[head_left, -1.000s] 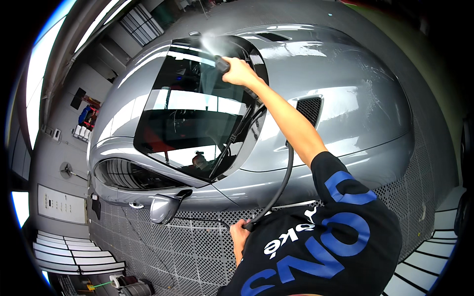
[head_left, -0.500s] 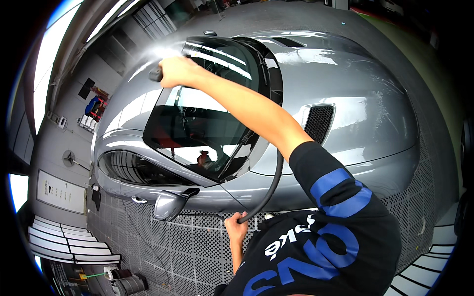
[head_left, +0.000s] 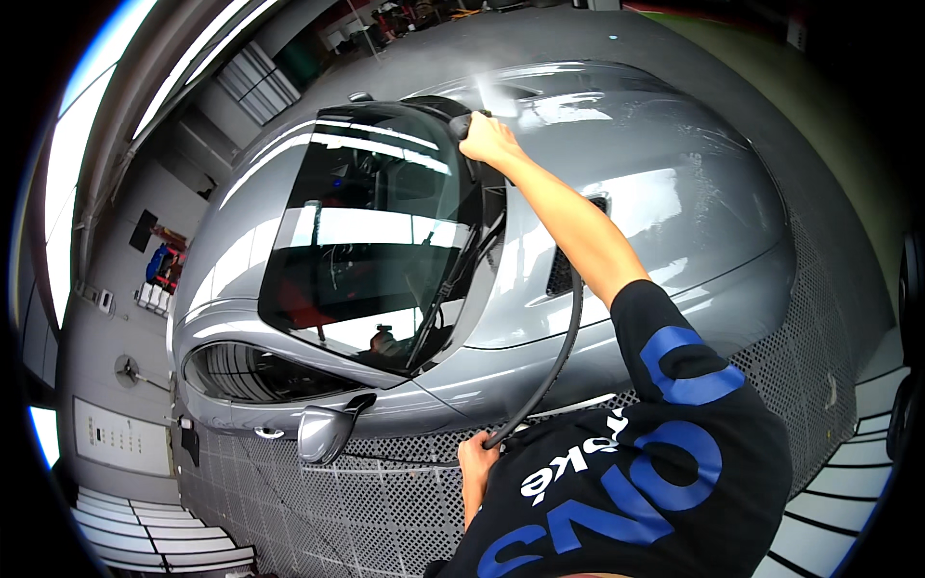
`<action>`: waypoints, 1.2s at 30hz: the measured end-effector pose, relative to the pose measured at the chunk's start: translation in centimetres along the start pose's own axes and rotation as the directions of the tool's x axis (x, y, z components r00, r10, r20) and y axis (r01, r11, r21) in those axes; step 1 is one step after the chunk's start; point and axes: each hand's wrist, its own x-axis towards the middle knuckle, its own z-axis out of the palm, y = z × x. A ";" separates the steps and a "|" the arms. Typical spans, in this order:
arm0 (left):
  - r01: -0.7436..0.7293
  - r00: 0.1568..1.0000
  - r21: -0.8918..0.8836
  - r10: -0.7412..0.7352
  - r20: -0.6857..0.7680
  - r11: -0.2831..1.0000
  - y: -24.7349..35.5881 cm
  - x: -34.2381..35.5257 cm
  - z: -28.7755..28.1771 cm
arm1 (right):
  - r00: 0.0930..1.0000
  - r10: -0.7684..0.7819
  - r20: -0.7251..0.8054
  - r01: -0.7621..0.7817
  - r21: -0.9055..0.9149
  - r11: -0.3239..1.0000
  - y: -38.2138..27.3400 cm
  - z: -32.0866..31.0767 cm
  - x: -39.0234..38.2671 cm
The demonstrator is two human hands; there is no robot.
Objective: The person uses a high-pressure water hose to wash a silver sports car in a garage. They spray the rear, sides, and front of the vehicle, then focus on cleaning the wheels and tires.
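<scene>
My right hand (head_left: 488,141) is stretched out over the far base of the windshield (head_left: 328,275), closed around a black spray gun (head_left: 461,126). A white mist of water (head_left: 494,96) leaves the gun and drifts over the far side of the hood (head_left: 665,144). From beneath my right arm a black hose (head_left: 554,379) curves down to my left hand (head_left: 475,453), whose fingers are wrapped round it low by the near side of the silver-grey car (head_left: 568,332). Part of the hose is hidden behind my arm. Wet streaks show on the hood.
The near side mirror (head_left: 326,433) juts out from the car door. Dark perforated floor grating (head_left: 366,511) lies along the near side. A standing fan (head_left: 128,369) and a white wall board (head_left: 123,433) are at the left. Wiper arms (head_left: 445,289) rest at the windshield's base.
My right hand with the spray gun has swung right, from over the roof to the far windshield base, and the mist moved with it. My left hand still grips the hose.
</scene>
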 end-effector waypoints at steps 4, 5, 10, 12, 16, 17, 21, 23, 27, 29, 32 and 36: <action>0.014 0.997 0.038 -0.017 0.079 0.999 -0.2 -0.5 1.8 | 0.999 0.042 -0.024 -0.042 0.019 0.999 5.9 -3.1 -1.3; 0.035 0.994 0.044 -0.040 0.100 0.998 -0.3 -0.5 2.3 | 0.997 0.071 -0.027 -0.070 0.026 0.997 7.3 -3.7 -1.9; -0.021 0.975 0.074 0.004 0.221 0.997 -0.9 -1.8 4.7 | 0.967 0.234 -0.100 -0.226 0.083 0.971 15.5 -7.7 -5.3; 0.030 0.959 0.106 -0.059 0.277 0.994 -1.3 -2.6 5.8 | 0.933 0.331 -0.144 -0.318 0.106 0.942 19.1 -9.9 -7.2; -0.030 0.939 0.164 -0.029 0.344 0.986 -3.7 -4.7 8.7 | 0.866 0.438 -0.241 -0.421 0.120 0.899 25.6 -14.6 -12.2; -0.044 0.933 0.159 -0.016 0.360 0.986 -4.8 -5.3 9.4 | 0.861 0.425 -0.279 -0.405 0.129 0.905 26.5 -15.3 -14.1; -0.179 0.838 0.256 0.011 0.546 0.950 -10.1 -6.6 12.5 | 0.909 0.305 -0.285 -0.253 0.205 0.946 27.0 -16.3 -25.1; -0.265 0.811 0.186 0.114 0.574 0.946 -12.4 -7.1 13.1 | 0.948 0.269 -0.168 -0.222 0.255 0.941 25.5 -16.3 -31.7; -0.433 0.754 0.163 0.257 0.605 0.887 -14.2 -6.9 12.9 | 0.917 0.387 -0.097 -0.377 0.101 0.920 23.5 -17.5 -41.7; -0.443 0.729 0.154 0.255 0.635 0.883 -14.4 -7.2 12.5 | 0.870 0.474 -0.135 -0.476 0.014 0.879 23.4 -18.6 -45.7; -0.426 0.670 0.082 0.253 0.698 0.901 -15.3 -9.0 12.1 | 0.787 0.570 -0.236 -0.566 0.090 0.819 22.6 -19.9 -52.0; -0.408 0.614 0.047 0.236 0.753 0.912 -17.8 -14.0 12.0 | 0.735 0.588 -0.337 -0.607 0.059 0.793 20.0 -20.6 -59.9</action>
